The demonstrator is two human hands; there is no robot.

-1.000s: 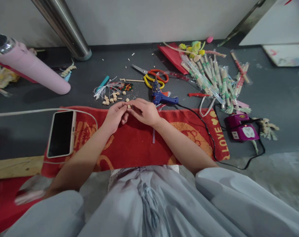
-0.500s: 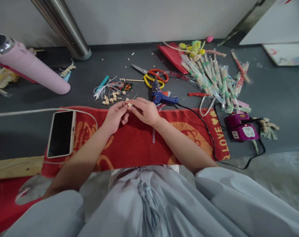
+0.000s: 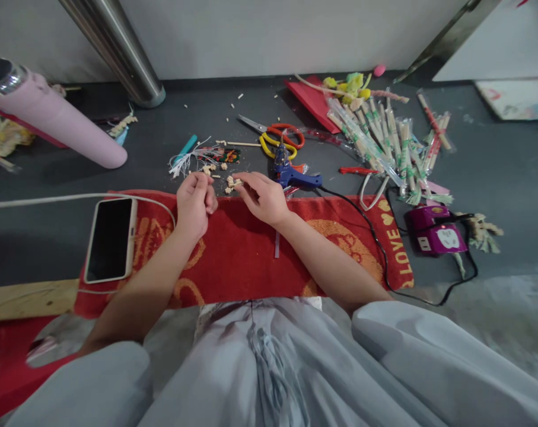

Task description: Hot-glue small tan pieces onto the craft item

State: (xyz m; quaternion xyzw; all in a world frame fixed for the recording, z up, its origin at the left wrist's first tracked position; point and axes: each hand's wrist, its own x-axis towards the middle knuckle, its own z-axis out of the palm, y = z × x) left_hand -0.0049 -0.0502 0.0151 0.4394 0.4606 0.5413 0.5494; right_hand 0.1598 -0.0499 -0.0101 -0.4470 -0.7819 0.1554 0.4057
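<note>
Handling small wooden pieces [image 3: 230, 185]
Right hand [image 3: 265, 200] half-open at them, grip unclear; left hand [image 3: 193, 203] curled, contents hidden; a fine pinch seems needed.

small bits [image 3: 230, 188]: pale cream | towel [image 3: 246, 261]: red — orange motifs | glue gun [image 3: 298, 177]: blue | scissors [image 3: 264, 129]: silver — orange, yellow handles

The left hand [image 3: 193, 203] hides its palm; whether the right hand [image 3: 265, 200] grips wood bits [image 3: 230, 183] is unclear. The left edge crops the cable [image 3: 50, 199].
</note>
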